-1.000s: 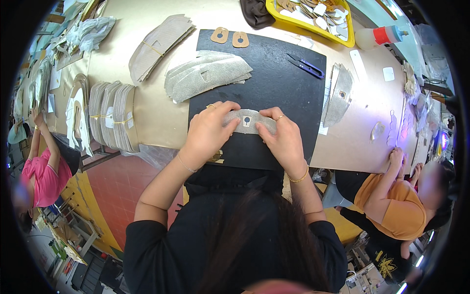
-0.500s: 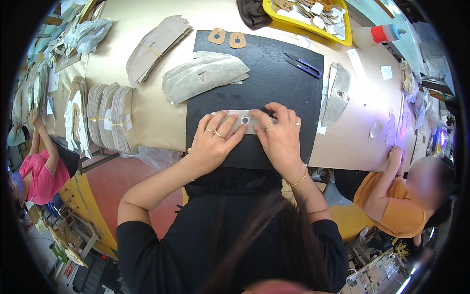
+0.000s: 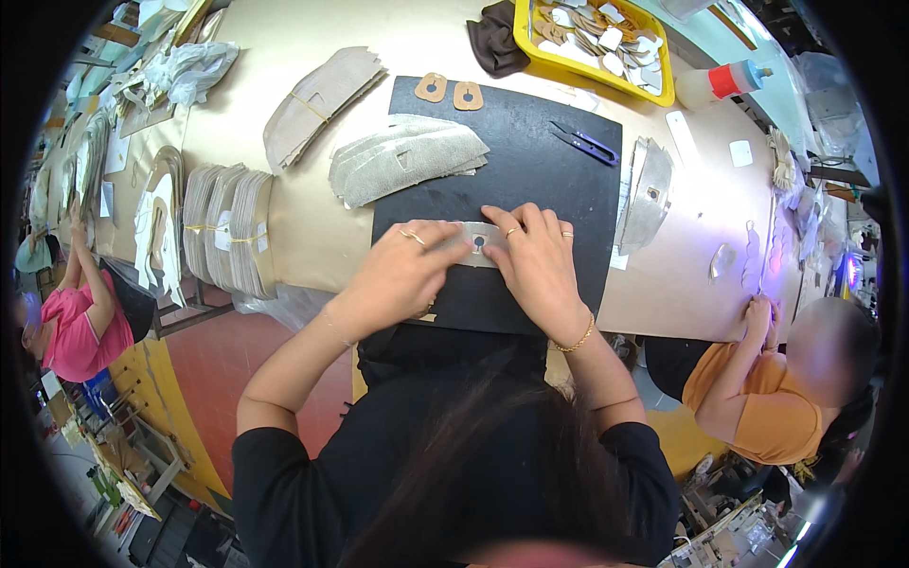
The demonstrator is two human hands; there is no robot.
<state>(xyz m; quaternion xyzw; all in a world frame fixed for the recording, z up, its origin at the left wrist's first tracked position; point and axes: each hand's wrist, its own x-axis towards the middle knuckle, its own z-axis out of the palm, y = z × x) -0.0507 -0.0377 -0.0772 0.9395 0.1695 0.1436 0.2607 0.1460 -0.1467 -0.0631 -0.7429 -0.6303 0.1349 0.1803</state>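
A grey textured piece (image 3: 481,257) with a keyhole-shaped hole lies flat on a black mat (image 3: 530,142). My left hand (image 3: 402,268) has its fingers curled, the thumb and index tips pressing on the piece just left of the hole. At the other end, my right hand (image 3: 542,257) holds the piece down, its thumb beside the hole and its fingers over the far edge. Both hands partly cover the piece's ends. Behind my hands, a stack of similar grey pieces (image 3: 407,161) overlaps the mat's left edge.
Two tan keyhole tabs (image 3: 467,96) and purple thread snips (image 3: 587,144) lie on the mat. Right of it is a small grey stack (image 3: 646,204); farther back, a yellow tray (image 3: 597,74) and a bottle (image 3: 724,83). Tied bundles (image 3: 227,232) stand left. People work at both sides.
My left hand has drawn slightly left, its fingers curling and its fingertips closing beside the hole. My right hand stays on the piece. The whole view has shifted slightly.
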